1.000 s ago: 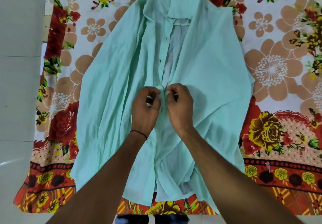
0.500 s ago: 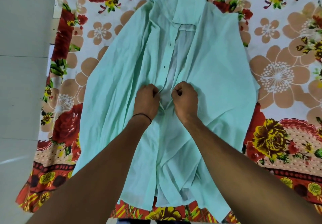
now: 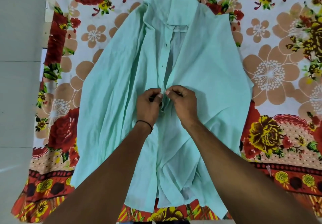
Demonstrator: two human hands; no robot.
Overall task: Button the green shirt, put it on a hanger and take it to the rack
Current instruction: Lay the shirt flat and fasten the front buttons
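The pale green shirt lies face up on a flowered bedsheet, collar at the far end, hem towards me. Its front stands open above my hands, showing the placket with small dark buttonholes. My left hand, with a black band at the wrist, pinches the left front edge at mid-chest. My right hand pinches the right front edge right beside it, thumbs almost touching over the placket. The button itself is hidden under my fingers. No hanger or rack is in view.
The flowered bedsheet in red, orange and white covers the surface under the shirt and hangs over the near edge. A pale tiled floor runs along the left side.
Both hands stay together on the placket and have shifted slightly up the shirt front; the fingers have re-gripped the two edges. The view has tilted a little.
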